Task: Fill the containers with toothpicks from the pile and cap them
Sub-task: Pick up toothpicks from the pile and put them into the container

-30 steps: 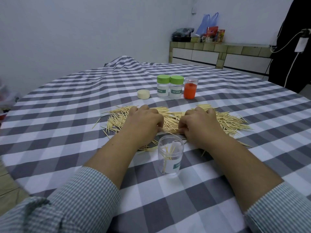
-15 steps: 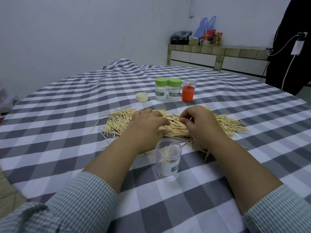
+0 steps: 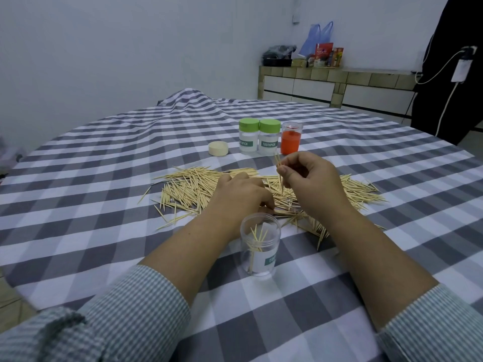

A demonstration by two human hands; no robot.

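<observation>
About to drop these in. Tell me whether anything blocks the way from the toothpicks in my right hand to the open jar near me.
Nothing visible does. The right hand pinches toothpicks above the pile; the open jar stands uncapped nearer you, its mouth unobstructed. The left hand rests on the pile beside that path, not across it.

Your right hand (image 3: 311,181) is lifting off the toothpick pile (image 3: 198,189), where it was lying flat a second ago, and is now pinching a few toothpicks (image 3: 279,173) upright between thumb and fingertips, above the heap. Your left hand (image 3: 240,197) is drawing back slightly toward the open clear container (image 3: 260,248), its fingers curling at the pile's near edge instead of spreading across it.
</observation>
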